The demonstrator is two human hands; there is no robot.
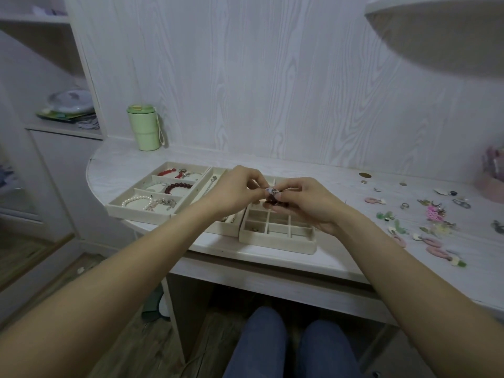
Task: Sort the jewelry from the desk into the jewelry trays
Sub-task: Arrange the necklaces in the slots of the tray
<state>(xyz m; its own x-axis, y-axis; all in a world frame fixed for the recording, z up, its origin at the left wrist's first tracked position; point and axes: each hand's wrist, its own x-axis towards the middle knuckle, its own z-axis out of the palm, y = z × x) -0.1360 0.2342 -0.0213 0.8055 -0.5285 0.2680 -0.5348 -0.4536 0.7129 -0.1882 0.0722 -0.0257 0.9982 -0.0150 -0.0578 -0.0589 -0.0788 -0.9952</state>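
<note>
Both hands meet above the beige jewelry trays on the desk. My left hand (236,190) and my right hand (305,201) pinch one small piece of jewelry (272,194), pale on top with dark red beads below, between their fingertips. It hangs over the grid tray (275,237) with small square compartments. To the left lies the bracelet tray (141,211) with red, dark red and pearl bracelets. A narrow middle tray (218,227) is partly hidden by my left wrist. Loose earrings and rings (433,214) are scattered on the desk at the right.
A green lidded cup (143,127) stands at the back left of the white desk (341,257). A pink box (491,184) sits at the far right edge. A shelf unit with stacked items is at the left. My knees are under the desk.
</note>
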